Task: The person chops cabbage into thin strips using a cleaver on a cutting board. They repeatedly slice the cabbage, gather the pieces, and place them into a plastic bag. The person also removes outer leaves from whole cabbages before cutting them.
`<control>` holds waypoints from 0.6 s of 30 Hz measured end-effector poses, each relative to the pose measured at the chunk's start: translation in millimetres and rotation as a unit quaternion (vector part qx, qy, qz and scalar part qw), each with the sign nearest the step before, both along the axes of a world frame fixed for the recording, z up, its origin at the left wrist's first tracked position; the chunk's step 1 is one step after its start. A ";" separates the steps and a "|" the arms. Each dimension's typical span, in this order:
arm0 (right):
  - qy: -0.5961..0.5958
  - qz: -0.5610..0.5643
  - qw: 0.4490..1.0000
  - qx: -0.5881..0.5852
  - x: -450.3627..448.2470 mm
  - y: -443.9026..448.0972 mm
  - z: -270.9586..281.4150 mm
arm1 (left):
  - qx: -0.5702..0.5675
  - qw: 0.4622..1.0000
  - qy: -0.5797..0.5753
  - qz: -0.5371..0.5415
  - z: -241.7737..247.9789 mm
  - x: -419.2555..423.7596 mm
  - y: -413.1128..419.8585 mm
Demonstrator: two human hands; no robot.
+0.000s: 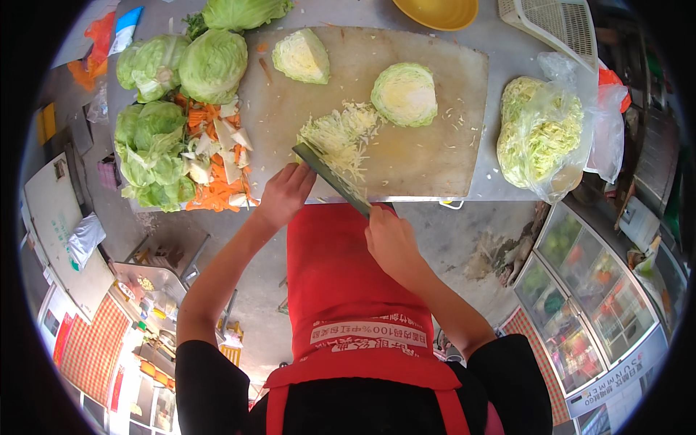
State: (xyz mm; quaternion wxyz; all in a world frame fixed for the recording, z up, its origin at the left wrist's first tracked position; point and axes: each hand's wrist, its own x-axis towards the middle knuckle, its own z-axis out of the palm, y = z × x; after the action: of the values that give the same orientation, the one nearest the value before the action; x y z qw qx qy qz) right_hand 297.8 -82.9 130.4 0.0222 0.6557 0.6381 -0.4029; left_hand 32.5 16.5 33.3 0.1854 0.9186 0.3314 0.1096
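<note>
My right hand grips the handle of a kitchen knife, whose dark blade slants up to the left over the front of the cutting board. Beside the blade's far end, the fingers of my left hand are bent at the board's front edge; what lies under them is mostly hidden by hand and blade. Shredded cabbage lies just beyond the blade. Farther back on the board are a cut cabbage piece at the right and a cabbage wedge at the left.
Left of the board are cabbage heads, loose leaves and a pile of carrot trimmings with pale pieces. To the right sits a clear plastic bag of shredded cabbage. A yellow bowl and a white plastic basket stand at the back.
</note>
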 end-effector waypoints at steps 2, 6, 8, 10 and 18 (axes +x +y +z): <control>-0.016 0.004 1.000 -0.009 -1.1 -1.4 10.2 | -0.008 1.000 0.009 -0.009 -1.4 -0.6 0.8; -0.005 -0.011 1.000 -0.014 -6.5 5.8 14.7 | -0.011 1.000 -0.007 -0.008 -1.7 -0.9 5.1; -0.004 -0.016 0.999 -0.035 -10.5 13.3 15.8 | -0.001 1.000 -0.016 -0.009 -2.7 -1.3 6.7; 0.014 -0.017 0.999 -0.032 -15.6 21.7 2.3 | -0.005 1.000 -0.017 -0.011 -0.1 -2.8 8.9; 0.054 -0.039 0.998 0.008 -37.9 48.5 -62.7 | -0.006 1.000 -0.024 -0.003 3.7 0.4 14.1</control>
State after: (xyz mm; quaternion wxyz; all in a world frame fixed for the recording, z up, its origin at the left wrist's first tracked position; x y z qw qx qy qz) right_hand 259.9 -34.4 67.7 -0.0332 0.6577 0.6152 -0.4333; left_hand 32.9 30.6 37.0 0.1987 0.9157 0.3247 0.1289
